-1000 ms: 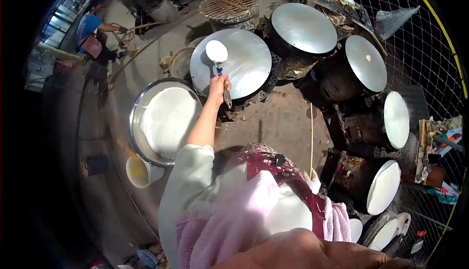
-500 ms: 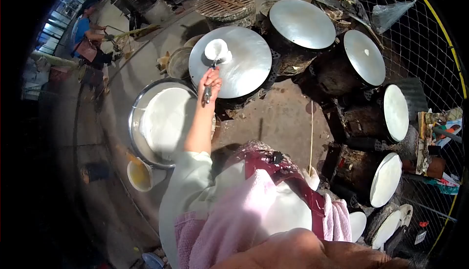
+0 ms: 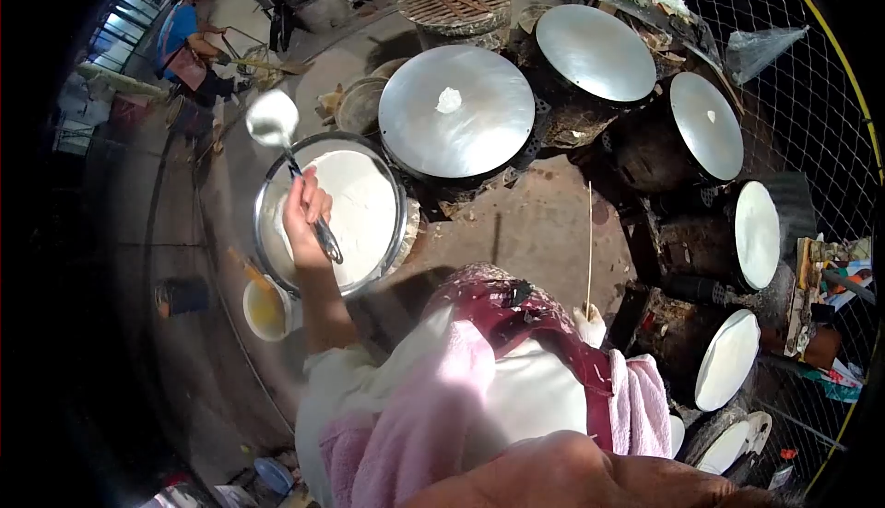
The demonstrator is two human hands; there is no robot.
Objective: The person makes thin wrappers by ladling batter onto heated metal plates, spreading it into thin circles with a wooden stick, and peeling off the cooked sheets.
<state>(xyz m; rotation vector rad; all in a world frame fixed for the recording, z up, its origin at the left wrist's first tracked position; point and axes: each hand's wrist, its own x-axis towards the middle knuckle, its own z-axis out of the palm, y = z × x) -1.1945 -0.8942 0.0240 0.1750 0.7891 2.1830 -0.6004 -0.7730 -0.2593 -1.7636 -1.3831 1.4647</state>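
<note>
My left hand (image 3: 307, 216) is closed round the handle of a ladle (image 3: 272, 119), its bowl coated white, raised over the left edge of a large metal basin (image 3: 400, 185). White batter (image 3: 367, 208) fills much of that basin. Ahead lies a round flat griddle (image 3: 493, 125) with a small white dab (image 3: 449, 100) on its surface. My right hand (image 3: 590, 326), partly hidden and apparently in a white glove, is closed on a thin stick (image 3: 590, 245) pointing forward. To the right, white sheets cover two more round griddles (image 3: 757, 234) (image 3: 727, 360).
Two bare-metal griddles (image 3: 595, 53) (image 3: 708, 127) curve round to the right, before a wire-mesh fence (image 3: 820, 75). A bucket (image 3: 267, 313) with yellow liquid stands beside the basin. A slatted round grate (image 3: 454, 1) is at the back. Another person (image 3: 180, 42) bends at the far left.
My left hand has moved the ladle from the front griddle leftward over the basin's edge. A white dab shows where the ladle was. My right hand keeps the stick nearly still.
</note>
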